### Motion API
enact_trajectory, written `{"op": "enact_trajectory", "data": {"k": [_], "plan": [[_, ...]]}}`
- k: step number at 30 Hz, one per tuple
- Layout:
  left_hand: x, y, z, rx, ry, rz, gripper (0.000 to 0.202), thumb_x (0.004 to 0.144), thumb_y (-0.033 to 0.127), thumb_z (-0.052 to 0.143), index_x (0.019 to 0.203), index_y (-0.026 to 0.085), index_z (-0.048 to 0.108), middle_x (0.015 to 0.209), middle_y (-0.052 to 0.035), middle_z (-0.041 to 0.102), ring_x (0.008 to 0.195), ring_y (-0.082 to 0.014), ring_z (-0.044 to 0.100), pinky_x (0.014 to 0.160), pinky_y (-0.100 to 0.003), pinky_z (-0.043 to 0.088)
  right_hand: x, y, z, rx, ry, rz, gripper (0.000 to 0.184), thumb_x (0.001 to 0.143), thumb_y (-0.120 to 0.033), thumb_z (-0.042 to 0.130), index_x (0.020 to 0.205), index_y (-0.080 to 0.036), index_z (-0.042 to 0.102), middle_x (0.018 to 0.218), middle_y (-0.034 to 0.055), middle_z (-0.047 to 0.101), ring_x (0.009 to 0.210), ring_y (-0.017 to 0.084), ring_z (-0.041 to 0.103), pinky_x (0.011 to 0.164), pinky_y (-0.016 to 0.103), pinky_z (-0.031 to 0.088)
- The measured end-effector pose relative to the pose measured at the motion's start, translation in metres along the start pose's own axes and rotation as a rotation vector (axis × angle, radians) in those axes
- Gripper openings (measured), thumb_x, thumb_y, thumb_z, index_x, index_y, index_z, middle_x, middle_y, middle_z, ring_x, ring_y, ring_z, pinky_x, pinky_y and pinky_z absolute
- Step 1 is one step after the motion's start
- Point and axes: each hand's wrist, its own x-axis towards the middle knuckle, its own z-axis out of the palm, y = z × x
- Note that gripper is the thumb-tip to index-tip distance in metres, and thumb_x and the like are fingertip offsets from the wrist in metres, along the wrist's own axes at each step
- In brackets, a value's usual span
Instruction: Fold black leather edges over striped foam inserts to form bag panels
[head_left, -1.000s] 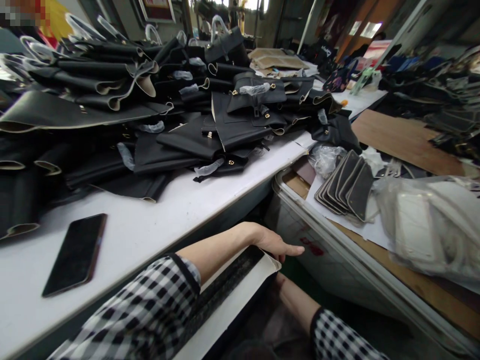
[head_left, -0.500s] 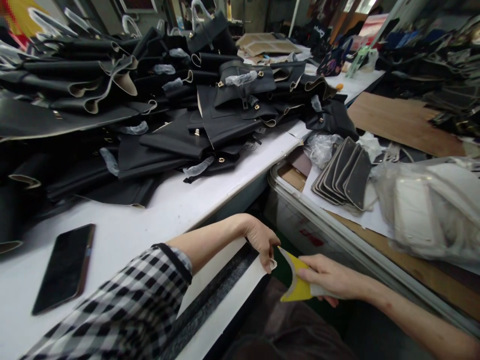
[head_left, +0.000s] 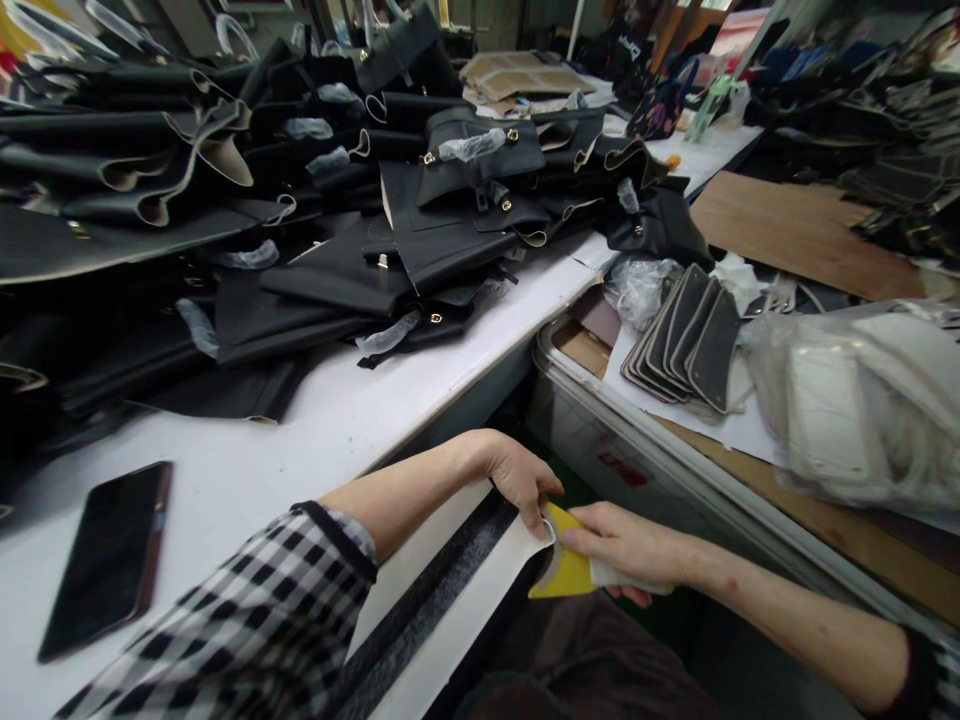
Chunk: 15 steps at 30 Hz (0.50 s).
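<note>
My left hand (head_left: 519, 478) pinches the end of a long pale strip with a dark band down its middle (head_left: 457, 590), which lies over my lap below the table edge. My right hand (head_left: 622, 548) is closed on a yellow and white scraper-like piece (head_left: 566, 574), and it presses the yellow end against the strip's tip right beside my left fingers. Both forearms come out of black and white checked sleeves.
A white table (head_left: 352, 420) carries a large heap of black leather bag parts (head_left: 315, 220) and a black phone (head_left: 105, 560) near its front left. To the right stand a stack of dark flat pieces (head_left: 686, 345), plastic-wrapped white items (head_left: 855, 410) and a wooden board (head_left: 795, 230).
My right hand came up from below holding the yellow piece and moved left until it met the strip's end. My left hand closed from flat into a pinch on the strip.
</note>
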Motion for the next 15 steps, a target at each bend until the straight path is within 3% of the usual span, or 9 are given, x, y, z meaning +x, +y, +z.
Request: {"op": "enact_trajectory", "data": {"k": [6, 15], "plan": [[0.001, -0.003, 0.0, 0.098, 0.033, 0.041, 0.091, 0.07, 0.029, 0.064, 0.145, -0.008, 0.029, 0.147, -0.0222, 0.042, 0.133, -0.0308, 0.044, 0.11, -0.031, 0.035, 0.001, -0.005, 0.01, 0.08, 0.024, 0.049, 0.042, 0.093, -0.058, 0.041, 0.103, -0.018, 0.051, 0.056, -0.0018, 0.058, 0.032, 0.01, 0.048, 0.027, 0.015, 0.035], [0.001, -0.008, 0.001, 0.058, 0.079, 0.053, 0.084, 0.066, 0.019, 0.067, 0.142, -0.003, 0.039, 0.137, -0.0161, 0.055, 0.123, -0.0271, 0.055, 0.101, -0.027, 0.045, 0.002, -0.006, 0.03, 0.172, 0.113, 0.103, 0.051, 0.09, -0.067, 0.04, 0.1, -0.018, 0.05, 0.051, -0.0024, 0.057, 0.031, 0.01, 0.048, 0.029, 0.016, 0.038]]}}
